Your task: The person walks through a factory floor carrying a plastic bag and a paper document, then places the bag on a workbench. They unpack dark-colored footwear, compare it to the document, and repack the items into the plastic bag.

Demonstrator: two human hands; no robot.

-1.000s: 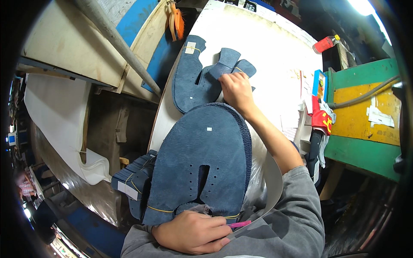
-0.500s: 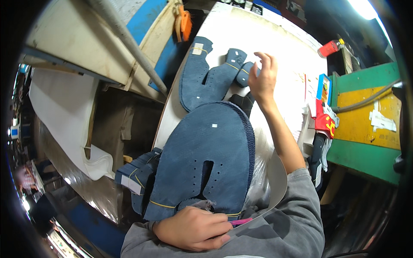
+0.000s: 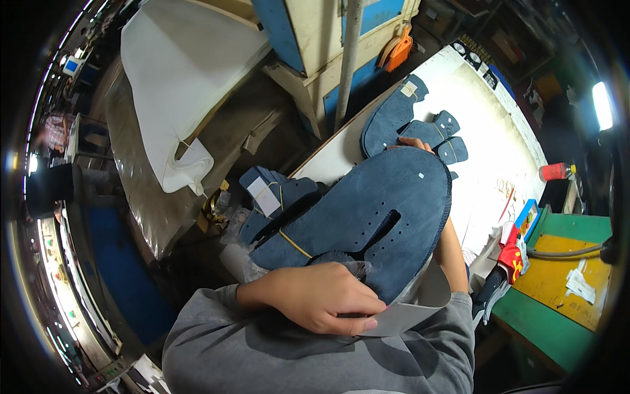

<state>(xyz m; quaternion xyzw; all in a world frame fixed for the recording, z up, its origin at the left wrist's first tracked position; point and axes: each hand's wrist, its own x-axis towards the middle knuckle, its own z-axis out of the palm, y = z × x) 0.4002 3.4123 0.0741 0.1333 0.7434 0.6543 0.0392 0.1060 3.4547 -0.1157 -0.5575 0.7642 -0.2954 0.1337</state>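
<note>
Blue suede shoe uppers at our white worktable

Our left hand (image 3: 315, 299) grips the stack of suede uppers (image 3: 367, 220) against our chest; our right hand (image 3: 415, 142) shows only fingertips behind it, grip unclear, touching loose uppers (image 3: 394, 118) on the table (image 3: 485, 131).

right hand (image 3: 415, 142) withdrawn, seemingly behind blue stack (image 3: 367, 217)

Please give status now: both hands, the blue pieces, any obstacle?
Left hand grips near edge of big blue suede stack. Right hand mostly hidden behind it, fingertips at smaller blue pieces. No obstacle seen.
</note>
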